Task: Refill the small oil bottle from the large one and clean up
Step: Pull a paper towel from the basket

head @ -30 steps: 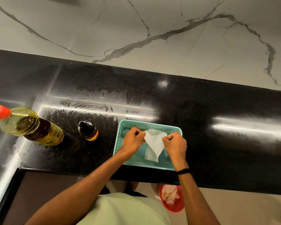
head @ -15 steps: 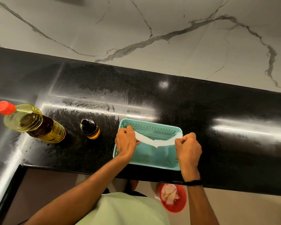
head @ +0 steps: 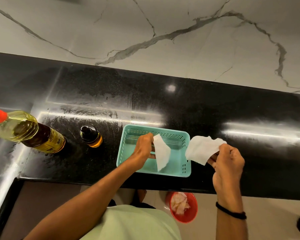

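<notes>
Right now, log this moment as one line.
left hand: holds tissue piece over basket | right hand: holds second tissue piece | big bottle, small bottle: capped

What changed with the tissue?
The sheet stretched between both hands has torn in two. The left hand holds one piece over the teal basket; the right hand has carried the other piece rightward, past its edge. The large oil bottle, small oil bottle, basket and red bin stayed put.
</notes>
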Tool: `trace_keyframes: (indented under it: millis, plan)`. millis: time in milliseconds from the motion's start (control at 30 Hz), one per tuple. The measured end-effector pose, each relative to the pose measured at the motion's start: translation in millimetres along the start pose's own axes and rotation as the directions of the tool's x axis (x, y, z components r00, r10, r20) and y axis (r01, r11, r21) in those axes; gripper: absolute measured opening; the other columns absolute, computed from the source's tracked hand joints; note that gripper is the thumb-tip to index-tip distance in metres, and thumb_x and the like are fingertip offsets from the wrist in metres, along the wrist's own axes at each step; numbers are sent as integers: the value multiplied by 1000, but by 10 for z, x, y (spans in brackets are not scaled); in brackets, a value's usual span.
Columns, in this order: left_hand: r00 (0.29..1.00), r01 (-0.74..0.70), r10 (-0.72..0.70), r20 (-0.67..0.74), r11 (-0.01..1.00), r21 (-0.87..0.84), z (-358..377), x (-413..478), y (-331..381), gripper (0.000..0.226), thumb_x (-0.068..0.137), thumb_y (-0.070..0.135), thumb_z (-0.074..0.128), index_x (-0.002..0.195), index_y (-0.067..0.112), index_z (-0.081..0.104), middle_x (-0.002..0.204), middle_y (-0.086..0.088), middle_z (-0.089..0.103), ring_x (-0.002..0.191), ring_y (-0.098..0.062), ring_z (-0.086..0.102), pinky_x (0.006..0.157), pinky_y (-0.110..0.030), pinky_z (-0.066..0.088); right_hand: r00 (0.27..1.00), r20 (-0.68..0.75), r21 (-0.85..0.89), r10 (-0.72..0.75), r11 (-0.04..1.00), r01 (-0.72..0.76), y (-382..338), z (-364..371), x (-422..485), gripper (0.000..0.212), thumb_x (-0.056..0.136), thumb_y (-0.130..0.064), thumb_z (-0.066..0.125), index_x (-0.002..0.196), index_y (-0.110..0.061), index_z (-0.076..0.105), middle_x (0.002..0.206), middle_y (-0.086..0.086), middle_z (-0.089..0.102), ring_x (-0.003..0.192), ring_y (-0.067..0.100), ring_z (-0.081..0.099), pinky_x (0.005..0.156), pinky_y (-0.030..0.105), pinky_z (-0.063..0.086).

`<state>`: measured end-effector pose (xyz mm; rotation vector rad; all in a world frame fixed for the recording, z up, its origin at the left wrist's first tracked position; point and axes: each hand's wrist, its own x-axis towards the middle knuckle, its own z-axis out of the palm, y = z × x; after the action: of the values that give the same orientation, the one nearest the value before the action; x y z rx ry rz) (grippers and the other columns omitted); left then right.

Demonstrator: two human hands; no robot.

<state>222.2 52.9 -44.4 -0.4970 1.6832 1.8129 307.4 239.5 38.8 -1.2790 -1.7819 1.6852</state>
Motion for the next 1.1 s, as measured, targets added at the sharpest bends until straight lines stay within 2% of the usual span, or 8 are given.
trace_keyframes:
  millis: [200,300,533,633,733,933,1033,1100]
  plan:
    - [903,247,-230,363,969,-1,168,141,-15,24,87,23,25,89,11,46,94,-9,65,82,-28,62,62,-38,57,998,63,69,32,997,-36,-40,24,-92,9,96,-22,52,93,-22,61,101,10,70,90,24,71,60,35,58]
    - [908,266,-295,298,955,133,210,255,-26,29,87,23,32,87,7,56,92,-12,65,74,-27,63,63,-38,59,997,74,55,33,998,-37,-13,6,-105,9,95,-24,53,96,-21,61,103,11,70,95,27,70,63,39,60]
    - [997,-66,67,23,763,643,224,478,-138,48,91,55,52,78,10,58,70,-5,63,70,-27,67,73,-41,59,998,41,6,46,999,-47,47,-36,-84,9,92,-29,54,87,-28,62,103,9,69,98,29,68,76,54,60]
    - [988,-152,118,102,584,797,260,453,-185,17,83,27,67,91,12,61,82,0,63,84,-25,63,70,-30,48,998,47,-13,49,999,-49,67,-48,-88,9,89,-32,54,88,-28,62,104,9,69,100,29,67,76,56,59]
    - [985,-174,122,125,614,770,305,433,-222,26,76,10,60,102,10,63,91,-5,67,89,-25,63,67,-29,48,997,66,-20,48,999,-47,63,-44,-86,9,91,-31,54,89,-29,62,104,9,68,99,29,67,74,55,60]
    - [984,-57,-32,175,875,481,376,403,-195,25,76,-9,42,71,11,57,70,-10,57,68,-22,53,63,-30,44,997,56,-24,52,998,-51,56,-88,-69,8,92,-28,53,90,-27,61,103,10,68,96,29,68,72,55,60]
    - [983,-132,35,179,815,564,351,427,-232,24,79,-6,45,89,9,61,82,-10,63,76,-25,58,66,-33,45,997,60,-24,51,998,-50,48,-95,-72,8,91,-28,54,89,-27,62,101,10,68,96,30,68,74,57,59]
    - [971,-235,177,157,634,737,354,397,-245,37,78,-1,49,110,12,60,99,-10,67,92,-30,61,71,-35,48,996,67,-27,54,998,-52,42,-90,-71,8,91,-28,54,90,-26,61,102,9,68,96,29,68,74,57,59]
